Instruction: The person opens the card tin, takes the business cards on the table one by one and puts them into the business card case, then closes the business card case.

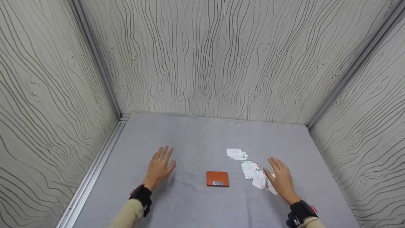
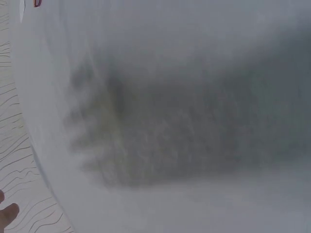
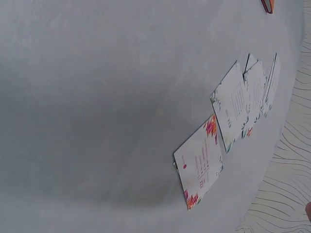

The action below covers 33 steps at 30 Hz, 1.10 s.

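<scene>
Both hands hover over a grey cloth-covered table with nothing in them. On the left side, my left hand (image 1: 159, 167) has its fingers stretched forward and its thumb spread; in the left wrist view its shadow falls on the cloth. My right hand (image 1: 281, 179), fingers extended, overlaps the nearest of several white printed cards (image 1: 259, 179) in the head view. Spread in a loose trail, the cards show coloured corner patterns, and one card (image 3: 200, 162) has orange and pink corners. Between the hands lies a flat orange-brown case (image 1: 217, 179) with a small silvery patch on its front edge.
The grey cloth (image 1: 190, 142) covers the tabletop and has soft creases. Wood-grain-patterned panels (image 1: 202, 57) rise at the back and both sides. A metal rail (image 1: 91, 172) runs along the left edge, and metal posts (image 1: 98, 60) stand at the back corners.
</scene>
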{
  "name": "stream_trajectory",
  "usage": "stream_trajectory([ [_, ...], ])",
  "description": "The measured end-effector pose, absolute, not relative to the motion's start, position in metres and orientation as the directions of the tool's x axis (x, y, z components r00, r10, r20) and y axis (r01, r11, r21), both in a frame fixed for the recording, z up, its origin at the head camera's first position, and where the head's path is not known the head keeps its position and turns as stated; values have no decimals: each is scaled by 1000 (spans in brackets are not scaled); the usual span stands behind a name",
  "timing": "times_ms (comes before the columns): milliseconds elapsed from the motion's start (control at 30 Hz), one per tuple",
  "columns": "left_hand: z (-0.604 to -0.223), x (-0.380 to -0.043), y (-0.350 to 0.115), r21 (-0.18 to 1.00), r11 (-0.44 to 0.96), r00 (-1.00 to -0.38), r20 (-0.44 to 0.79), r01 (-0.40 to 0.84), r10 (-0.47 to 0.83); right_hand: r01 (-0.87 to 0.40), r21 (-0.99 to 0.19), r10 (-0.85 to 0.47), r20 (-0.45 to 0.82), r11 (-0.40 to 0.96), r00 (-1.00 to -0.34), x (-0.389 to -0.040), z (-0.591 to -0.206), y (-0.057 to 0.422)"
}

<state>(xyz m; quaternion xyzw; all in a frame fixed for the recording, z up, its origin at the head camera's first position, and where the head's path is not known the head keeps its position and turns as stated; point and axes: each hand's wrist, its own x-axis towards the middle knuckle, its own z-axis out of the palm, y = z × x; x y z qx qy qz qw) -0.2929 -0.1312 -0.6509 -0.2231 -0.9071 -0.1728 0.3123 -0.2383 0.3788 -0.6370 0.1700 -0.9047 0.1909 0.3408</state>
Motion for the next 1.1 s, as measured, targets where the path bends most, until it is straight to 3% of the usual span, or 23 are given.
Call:
stream_trajectory([
  [433, -662, -287, -118, 173, 828, -693, 651, 533, 309, -452, -351, -138, 645, 820, -752, -230, -654, 341],
  [833, -675, -282, -86, 129, 818, -651, 679, 561, 340, -522, -263, -244, 659, 812, -711, -221, -682, 304],
  [1100, -678, -274, -62, 183, 821, -709, 625, 540, 327, -527, -237, -283, 631, 816, -722, -214, -696, 286],
])
